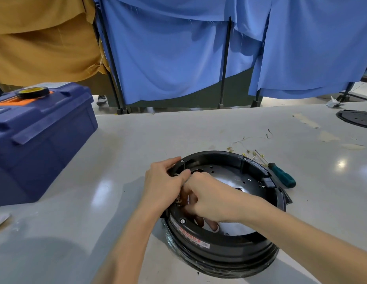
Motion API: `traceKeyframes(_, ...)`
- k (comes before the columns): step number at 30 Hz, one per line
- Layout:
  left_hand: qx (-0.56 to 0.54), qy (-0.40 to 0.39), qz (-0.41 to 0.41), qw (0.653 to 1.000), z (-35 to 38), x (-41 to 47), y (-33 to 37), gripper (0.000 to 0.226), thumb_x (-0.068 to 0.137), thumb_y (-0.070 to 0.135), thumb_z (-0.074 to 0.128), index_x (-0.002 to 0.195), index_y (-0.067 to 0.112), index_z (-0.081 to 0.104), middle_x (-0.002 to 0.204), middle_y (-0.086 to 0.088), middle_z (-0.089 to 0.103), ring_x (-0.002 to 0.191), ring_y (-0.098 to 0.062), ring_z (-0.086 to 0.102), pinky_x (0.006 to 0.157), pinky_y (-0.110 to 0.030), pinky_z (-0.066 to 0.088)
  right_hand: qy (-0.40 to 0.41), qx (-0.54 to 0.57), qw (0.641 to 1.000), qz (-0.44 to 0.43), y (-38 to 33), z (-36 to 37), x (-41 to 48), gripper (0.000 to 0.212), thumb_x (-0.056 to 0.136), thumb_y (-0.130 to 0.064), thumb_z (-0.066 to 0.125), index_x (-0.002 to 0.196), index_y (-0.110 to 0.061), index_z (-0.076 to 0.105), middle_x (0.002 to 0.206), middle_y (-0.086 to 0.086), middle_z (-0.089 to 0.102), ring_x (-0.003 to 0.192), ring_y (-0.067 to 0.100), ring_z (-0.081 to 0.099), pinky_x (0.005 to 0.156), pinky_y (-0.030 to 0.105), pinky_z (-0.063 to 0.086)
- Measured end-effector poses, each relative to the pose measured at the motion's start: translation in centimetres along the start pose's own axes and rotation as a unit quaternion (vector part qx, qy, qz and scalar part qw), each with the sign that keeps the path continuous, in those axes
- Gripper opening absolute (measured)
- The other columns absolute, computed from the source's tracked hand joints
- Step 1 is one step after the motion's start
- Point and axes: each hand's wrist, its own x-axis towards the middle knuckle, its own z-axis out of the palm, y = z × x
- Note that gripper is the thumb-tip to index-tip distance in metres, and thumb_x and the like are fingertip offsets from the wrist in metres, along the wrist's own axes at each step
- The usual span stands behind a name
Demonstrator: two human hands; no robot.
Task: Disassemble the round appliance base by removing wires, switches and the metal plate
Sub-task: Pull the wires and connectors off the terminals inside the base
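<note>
- Sitting on the grey table (pixel 117 160), near its front edge and right of centre: round appliance base (pixel 219 251), black, open side up, with a red-and-white label on the near outer wall.
- Metal plate (pixel 229 181): shiny, lying in the floor of the base, pierced with small holes.
- Left hand (pixel 164 185): grips the left rim of the base, fingers curled over its edge.
- Right hand (pixel 207 199): reaches inside the base to the left inner wall, fingers curled, just beside the left hand. Whether it holds anything cannot be told, since its own back hides the fingertips.
- Switch (pixel 266 182): small black block with terminals, seated on the right inner wall.
- Wires (pixel 248 148): thin loose strands with brass connectors, on the table just behind the base.
- Screwdriver (pixel 283 177): green handle, lying beside the base on its right.
- Toolbox (pixel 39 136): blue, lid closed, on the left of the table, with a tape roll (pixel 32 92) on top.
- Black disc (pixel 357 118): flat, at the far right edge of the table.
- Blue cloth (pixel 178 48) and mustard cloth (pixel 41 37): hanging behind the table.
</note>
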Motion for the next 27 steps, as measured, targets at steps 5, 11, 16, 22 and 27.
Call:
traceKeyframes(5, 0.016, -0.027, 0.017, 0.999, -0.7, 0.1, -0.2, 0.043, 0.072, 0.005, 0.071, 0.094, 0.042, 0.072, 0.075, 0.033, 0.066, 0.083, 0.013, 0.063, 0.077, -0.011, 0.05, 0.051, -0.081, 0.995, 0.007, -0.2, 0.5, 0.6, 0.015, 0.079, 0.003, 0.052, 0.067, -0.001, 0.059, 0.062, 0.012, 0.059, 0.035, 0.011, 0.05, 0.042, 0.028, 0.041)
traceKeyframes(11, 0.044, -0.039, 0.043, 0.997, -1.0, 0.0, 0.4, 0.064, 0.065, 0.0, 0.073, 0.06, 0.063, 0.061, 0.063, 0.041, 0.06, 0.068, 0.024, 0.057, 0.061, 0.002, 0.043, 0.064, -0.087, 0.994, -0.012, 0.1, 0.5, 0.7, 0.016, 0.074, 0.003, 0.057, 0.059, 0.0, 0.058, 0.067, 0.017, 0.059, 0.044, 0.017, 0.041, 0.044, 0.029, 0.037)
traceKeyframes(16, 0.059, -0.05, 0.053, 0.996, -1.2, 0.1, 0.1, 0.059, 0.067, 0.003, 0.073, 0.065, 0.062, 0.063, 0.063, 0.039, 0.062, 0.067, 0.022, 0.057, 0.064, -0.002, 0.046, 0.069, -0.086, 0.994, -0.014, 0.1, 0.3, 1.0, 0.017, 0.07, 0.002, 0.059, 0.054, -0.003, 0.056, 0.061, 0.017, 0.053, 0.054, 0.023, 0.042, 0.049, 0.033, 0.037)
traceKeyframes(22, 0.081, -0.041, 0.038, 0.995, -1.1, 0.3, 0.0, 0.041, 0.073, 0.005, 0.07, 0.104, 0.031, 0.073, 0.069, 0.028, 0.065, 0.071, 0.007, 0.063, 0.065, -0.007, 0.048, 0.063, -0.077, 0.995, -0.012, 0.2, 0.2, 1.0, 0.014, 0.071, 0.0, 0.063, 0.058, -0.001, 0.06, 0.051, -0.004, 0.045, 0.054, 0.018, 0.043, 0.052, 0.034, 0.043)
traceKeyframes(27, 0.106, -0.027, 0.041, 0.993, -1.0, 0.2, 0.0, 0.034, 0.073, 0.007, 0.065, 0.085, 0.039, 0.069, 0.072, 0.015, 0.07, 0.079, -0.012, 0.065, 0.069, -0.025, 0.053, 0.059, -0.06, 0.996, 0.007, 0.7, -0.3, 0.7, 0.03, 0.075, 0.0, 0.064, 0.051, -0.017, 0.056, 0.039, -0.007, 0.042, 0.04, 0.005, 0.039, 0.04, 0.016, 0.03)
